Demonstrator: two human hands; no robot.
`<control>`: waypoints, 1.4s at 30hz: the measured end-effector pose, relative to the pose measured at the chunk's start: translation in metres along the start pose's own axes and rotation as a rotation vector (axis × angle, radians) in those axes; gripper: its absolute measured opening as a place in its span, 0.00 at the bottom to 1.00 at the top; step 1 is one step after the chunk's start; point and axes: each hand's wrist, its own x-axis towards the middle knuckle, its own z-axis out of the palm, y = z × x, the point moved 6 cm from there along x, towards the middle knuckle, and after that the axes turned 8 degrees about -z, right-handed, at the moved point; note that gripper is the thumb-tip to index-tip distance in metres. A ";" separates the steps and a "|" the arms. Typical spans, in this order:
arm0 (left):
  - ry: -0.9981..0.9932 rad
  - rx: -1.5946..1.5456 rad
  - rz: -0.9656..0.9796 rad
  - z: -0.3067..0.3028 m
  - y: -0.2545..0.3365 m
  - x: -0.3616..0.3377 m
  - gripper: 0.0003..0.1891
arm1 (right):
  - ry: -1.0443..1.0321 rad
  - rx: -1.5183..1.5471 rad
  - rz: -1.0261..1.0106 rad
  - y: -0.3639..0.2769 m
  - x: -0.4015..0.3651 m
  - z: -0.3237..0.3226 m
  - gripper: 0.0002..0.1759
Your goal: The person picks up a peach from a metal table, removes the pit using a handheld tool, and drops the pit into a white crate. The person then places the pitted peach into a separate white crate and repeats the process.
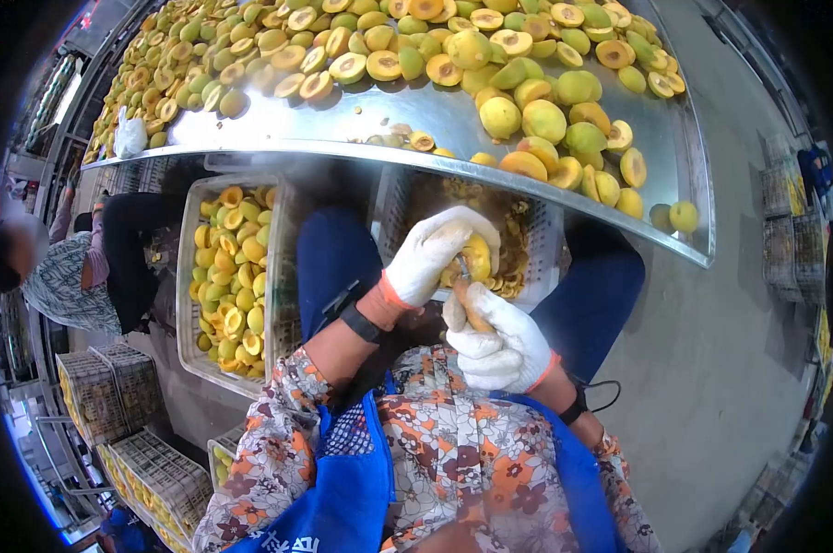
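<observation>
Left hand [430, 258] raised, fingers curled around a peach [477, 256]. Right hand [501, 348] fisted on a tool [472, 311], whose long axis points away from the body into the peach.

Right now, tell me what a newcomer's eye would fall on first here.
The steel table heaped with halved yellow peaches fills the top. Below its edge, the white-gloved left hand holds a peach half while the right hand presses a small tool against it. A white crate of peach halves sits at left.
</observation>
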 end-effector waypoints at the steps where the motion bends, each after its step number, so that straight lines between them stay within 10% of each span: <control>1: -0.018 0.040 0.023 0.000 0.004 0.001 0.28 | 0.002 0.001 0.001 0.000 0.001 -0.001 0.22; 14: -0.321 0.034 0.124 -0.009 0.022 0.002 0.24 | -0.032 -0.079 0.082 0.004 0.013 0.014 0.23; 17: 0.101 0.164 0.253 -0.024 0.027 -0.007 0.30 | -0.067 -0.165 0.099 0.006 0.012 0.014 0.22; 18: 0.339 -0.228 0.152 -0.038 0.017 -0.013 0.30 | -0.098 -0.259 0.096 0.006 0.010 0.016 0.21; 20: 0.112 -0.610 0.162 -0.064 0.014 -0.018 0.22 | 0.007 -0.296 0.101 0.004 0.005 0.015 0.18; 22: 0.969 0.731 0.350 -0.120 0.060 -0.090 0.14 | 0.253 -0.553 -0.127 -0.021 0.000 0.001 0.14; 23: 1.142 1.384 0.290 -0.139 0.073 -0.121 0.14 | 0.335 -0.656 -0.209 -0.032 -0.003 -0.014 0.13; 24: 1.291 0.515 0.232 -0.180 0.057 -0.160 0.09 | 0.333 -0.656 -0.218 -0.036 -0.005 -0.020 0.13; 26: 1.454 0.645 -0.100 -0.250 0.031 -0.244 0.15 | 0.504 -0.650 -0.239 -0.046 -0.015 -0.037 0.12; 28: 1.456 1.324 -0.495 -0.253 0.020 -0.290 0.18 | 0.500 -0.679 -0.265 -0.049 -0.016 -0.041 0.12; 31: 1.168 1.529 -0.983 -0.289 -0.028 -0.338 0.24 | 0.622 -0.766 -0.263 -0.051 -0.017 -0.055 0.11; 38: 1.021 1.510 0.421 -0.122 0.106 -0.081 0.13 | 0.672 -1.045 -0.336 -0.056 -0.016 -0.063 0.13; 42: 0.445 1.341 0.326 -0.042 0.095 0.076 0.22 | 0.702 -1.334 -0.395 -0.060 -0.017 -0.067 0.16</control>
